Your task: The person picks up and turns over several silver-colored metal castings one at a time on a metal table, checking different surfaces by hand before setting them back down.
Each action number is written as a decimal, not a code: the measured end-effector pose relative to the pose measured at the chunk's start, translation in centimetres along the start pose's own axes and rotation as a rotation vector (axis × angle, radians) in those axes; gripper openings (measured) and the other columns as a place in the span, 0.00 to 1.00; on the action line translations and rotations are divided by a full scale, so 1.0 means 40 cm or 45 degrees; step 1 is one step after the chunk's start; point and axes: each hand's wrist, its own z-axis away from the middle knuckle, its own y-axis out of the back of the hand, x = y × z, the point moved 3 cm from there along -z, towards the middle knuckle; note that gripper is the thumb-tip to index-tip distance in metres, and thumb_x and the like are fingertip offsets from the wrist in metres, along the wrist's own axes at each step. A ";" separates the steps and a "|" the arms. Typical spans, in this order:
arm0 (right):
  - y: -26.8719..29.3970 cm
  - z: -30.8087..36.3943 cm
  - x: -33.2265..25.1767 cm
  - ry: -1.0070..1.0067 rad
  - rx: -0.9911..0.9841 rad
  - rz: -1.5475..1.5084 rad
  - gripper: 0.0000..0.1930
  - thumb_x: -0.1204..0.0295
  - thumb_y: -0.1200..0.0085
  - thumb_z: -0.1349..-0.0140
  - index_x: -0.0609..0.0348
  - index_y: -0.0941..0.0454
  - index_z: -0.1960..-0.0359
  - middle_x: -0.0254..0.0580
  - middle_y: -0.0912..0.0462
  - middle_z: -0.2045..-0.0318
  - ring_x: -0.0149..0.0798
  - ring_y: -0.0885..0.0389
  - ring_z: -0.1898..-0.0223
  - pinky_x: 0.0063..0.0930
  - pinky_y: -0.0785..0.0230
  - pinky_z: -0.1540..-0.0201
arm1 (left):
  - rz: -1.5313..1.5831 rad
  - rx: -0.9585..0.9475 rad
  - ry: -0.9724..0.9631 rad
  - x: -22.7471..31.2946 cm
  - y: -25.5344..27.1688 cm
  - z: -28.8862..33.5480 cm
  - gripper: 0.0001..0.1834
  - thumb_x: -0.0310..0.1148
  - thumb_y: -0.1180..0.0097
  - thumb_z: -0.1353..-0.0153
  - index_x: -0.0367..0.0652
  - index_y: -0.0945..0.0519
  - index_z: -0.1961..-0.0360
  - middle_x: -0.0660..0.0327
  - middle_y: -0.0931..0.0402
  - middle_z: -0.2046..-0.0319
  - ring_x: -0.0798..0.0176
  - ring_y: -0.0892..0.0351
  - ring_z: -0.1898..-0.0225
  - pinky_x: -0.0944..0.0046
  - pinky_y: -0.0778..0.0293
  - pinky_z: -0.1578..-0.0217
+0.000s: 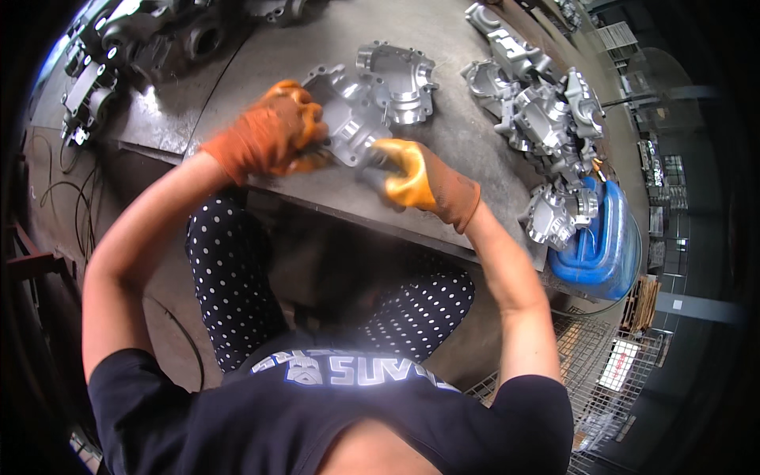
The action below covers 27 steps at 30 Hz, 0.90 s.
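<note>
A silver cast-metal housing [348, 119] is tilted over the near edge of the metal table. My left hand [273, 131], in an orange glove, is closed at the housing's left side, its fingers curled and blurred by motion. At the lower right corner of the housing is my right hand [412, 174], in a yellow-palmed glove. Its fingers are wrapped round something dark and smeared, too blurred to name. Just behind the held part, a second housing [400, 83] lies with its hollow side up.
Several silver housings [546, 111] are heaped on the right of the metal table [467, 174]. A blue plastic container [598, 245] stands at its right end. Darker castings [150, 39] crowd the far left. A wire cage [602, 340] is at the lower right; cables [75, 194] hang at left.
</note>
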 end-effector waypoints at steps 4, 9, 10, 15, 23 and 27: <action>0.051 0.130 0.042 -0.239 0.411 -0.161 0.14 0.65 0.51 0.27 0.63 0.24 0.50 0.36 0.21 0.75 0.26 0.25 0.77 0.23 0.29 0.74 | -0.040 -0.071 0.603 0.170 -0.056 -0.059 0.18 0.47 0.33 0.48 0.46 0.21 0.65 0.56 0.23 0.65 0.49 0.24 0.55 0.49 0.33 0.43; 0.093 0.262 0.237 -0.263 0.732 0.130 0.13 0.64 0.55 0.23 0.60 0.23 0.56 0.36 0.21 0.76 0.27 0.24 0.75 0.24 0.30 0.71 | 0.532 0.390 0.684 0.426 -0.070 -0.118 0.43 0.43 0.30 0.50 0.40 0.31 0.33 0.47 0.24 0.45 0.44 0.27 0.42 0.48 0.37 0.35; 0.098 0.288 0.271 -0.239 0.769 0.308 0.12 0.65 0.54 0.24 0.60 0.23 0.56 0.36 0.21 0.75 0.27 0.24 0.74 0.25 0.29 0.70 | 0.496 0.372 0.596 0.440 -0.061 -0.122 0.43 0.45 0.30 0.50 0.40 0.30 0.34 0.48 0.25 0.44 0.44 0.28 0.40 0.48 0.38 0.34; 0.036 0.336 0.192 -0.213 0.845 1.031 0.10 0.70 0.48 0.32 0.60 0.23 0.54 0.49 0.16 0.71 0.46 0.16 0.69 0.37 0.25 0.65 | 0.138 0.189 0.220 0.291 -0.085 -0.093 0.34 0.51 0.31 0.52 0.42 0.20 0.47 0.53 0.23 0.48 0.46 0.27 0.40 0.46 0.37 0.34; 0.053 0.228 0.120 -0.737 0.590 1.649 0.12 0.58 0.45 0.35 0.49 0.22 0.56 0.44 0.12 0.61 0.51 0.13 0.58 0.44 0.25 0.54 | 0.144 0.228 0.353 0.289 -0.126 -0.111 0.14 0.47 0.32 0.51 0.49 0.16 0.73 0.59 0.23 0.69 0.50 0.24 0.56 0.51 0.29 0.46; 0.044 0.213 0.124 -0.914 0.638 1.543 0.14 0.55 0.46 0.34 0.47 0.21 0.53 0.44 0.12 0.58 0.50 0.13 0.54 0.42 0.23 0.52 | 0.143 0.198 0.386 0.288 -0.136 -0.111 0.14 0.48 0.32 0.50 0.49 0.16 0.72 0.60 0.22 0.67 0.49 0.24 0.55 0.49 0.31 0.44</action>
